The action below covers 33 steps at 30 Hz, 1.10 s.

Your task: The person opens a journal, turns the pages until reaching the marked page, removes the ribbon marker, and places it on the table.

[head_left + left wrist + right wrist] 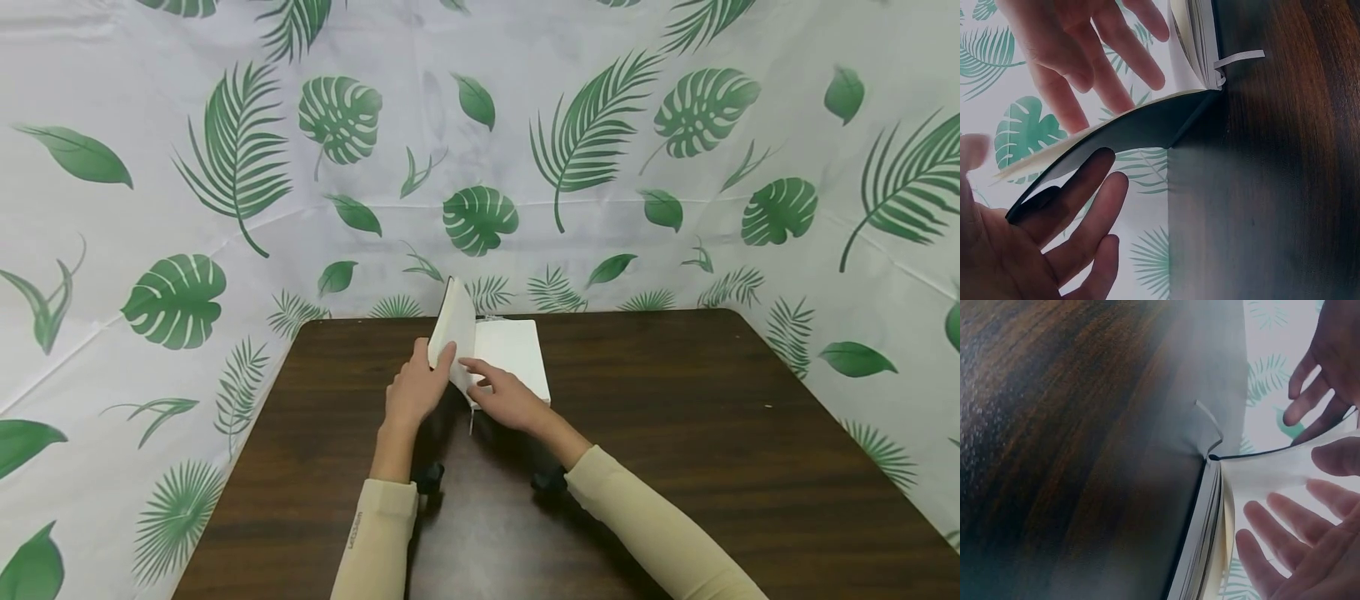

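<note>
A notebook [516, 350] with blank white pages and a dark cover [1147, 125] lies opened near the table's far edge. Its left side stands raised at a steep slant. My left hand [416, 385] holds that raised side by its outer edge, thumb on the page face and fingers behind the cover. Across from it, my right hand [512, 400] is close to the inner page with its fingers spread and loosely bent. Whether those fingertips touch the paper I cannot tell. A thin pale ribbon bookmark [1215, 425] sticks out at the bottom of the spine.
Dark brown wood-grain table [675, 433] extends on both sides of the notebook. Behind it hangs a white cloth [420, 83] printed with green leaves. Two small black objects [429, 478] show beside the sleeve cuffs.
</note>
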Each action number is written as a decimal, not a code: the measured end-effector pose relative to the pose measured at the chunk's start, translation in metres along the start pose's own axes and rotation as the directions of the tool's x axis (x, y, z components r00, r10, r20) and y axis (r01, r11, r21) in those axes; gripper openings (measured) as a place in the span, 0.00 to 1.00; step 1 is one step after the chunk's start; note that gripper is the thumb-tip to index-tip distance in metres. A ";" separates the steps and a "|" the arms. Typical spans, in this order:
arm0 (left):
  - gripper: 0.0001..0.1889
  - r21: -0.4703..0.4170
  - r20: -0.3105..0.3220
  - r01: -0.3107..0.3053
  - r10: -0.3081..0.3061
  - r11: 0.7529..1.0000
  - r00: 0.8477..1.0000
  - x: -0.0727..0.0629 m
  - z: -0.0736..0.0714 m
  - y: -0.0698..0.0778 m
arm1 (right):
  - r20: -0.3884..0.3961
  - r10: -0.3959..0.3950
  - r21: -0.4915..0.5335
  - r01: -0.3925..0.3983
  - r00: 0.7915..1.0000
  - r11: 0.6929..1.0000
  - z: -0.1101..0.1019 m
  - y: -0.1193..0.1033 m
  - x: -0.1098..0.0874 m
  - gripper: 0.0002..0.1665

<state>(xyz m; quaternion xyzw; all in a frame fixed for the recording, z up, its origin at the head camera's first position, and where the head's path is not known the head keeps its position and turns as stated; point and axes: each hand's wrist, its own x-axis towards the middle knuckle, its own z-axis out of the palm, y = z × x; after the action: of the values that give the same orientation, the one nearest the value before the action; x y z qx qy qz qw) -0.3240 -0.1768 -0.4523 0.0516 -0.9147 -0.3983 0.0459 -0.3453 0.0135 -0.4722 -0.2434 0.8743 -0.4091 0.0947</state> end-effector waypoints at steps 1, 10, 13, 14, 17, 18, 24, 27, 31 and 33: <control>0.34 0.007 -0.003 -0.008 0.008 1.000 1.000 0.000 0.000 -0.001 | 0.002 -0.006 -0.009 0.006 1.000 1.000 0.000 0.000 0.000 0.32; 0.22 0.036 -0.018 -0.040 0.041 0.999 0.999 0.002 0.001 -0.003 | -0.040 -0.010 -0.103 0.005 0.999 0.995 -0.001 0.010 0.003 0.33; 0.23 0.034 -0.020 -0.037 0.038 0.999 0.999 0.002 0.001 -0.003 | -0.047 -0.009 -0.194 0.000 0.999 0.981 -0.003 0.018 0.005 0.34; 0.23 0.034 -0.018 -0.034 0.035 0.999 0.999 0.002 0.001 -0.003 | -0.042 -0.008 -0.224 -0.002 0.999 0.975 -0.004 0.021 0.006 0.34; 0.23 0.032 -0.011 -0.030 0.031 0.999 0.999 0.003 0.000 -0.003 | -0.014 0.005 -0.312 -0.009 1.000 0.950 -0.007 0.027 0.005 0.33; 0.23 0.030 -0.006 -0.030 0.030 0.999 1.000 0.003 -0.001 -0.003 | -0.002 0.011 -0.334 -0.011 1.000 0.943 -0.008 0.029 0.005 0.32; 0.24 0.017 0.018 -0.027 0.027 0.999 0.999 0.003 -0.003 -0.004 | 0.063 0.019 -0.430 0.010 0.998 0.903 -0.016 0.035 0.000 0.27; 0.24 0.016 0.027 -0.026 0.025 1.000 0.999 0.003 -0.004 -0.004 | 0.080 0.017 -0.468 0.022 0.997 0.883 -0.021 0.036 -0.002 0.27; 0.24 0.015 0.037 -0.023 0.023 1.000 0.999 0.003 -0.005 -0.004 | 0.089 0.030 -0.493 0.018 0.996 0.870 -0.027 0.041 -0.005 0.31; 0.24 0.017 0.040 -0.022 0.021 1.000 0.999 0.003 -0.005 -0.005 | 0.091 0.041 -0.499 0.010 0.995 0.867 -0.030 0.044 -0.006 0.32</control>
<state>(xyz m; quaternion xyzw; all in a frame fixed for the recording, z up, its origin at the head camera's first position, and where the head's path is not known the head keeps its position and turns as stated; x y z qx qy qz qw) -0.3258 -0.1842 -0.4522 0.0342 -0.9194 -0.3907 0.0312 -0.3665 0.0607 -0.4870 -0.2725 0.9464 -0.1563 0.0751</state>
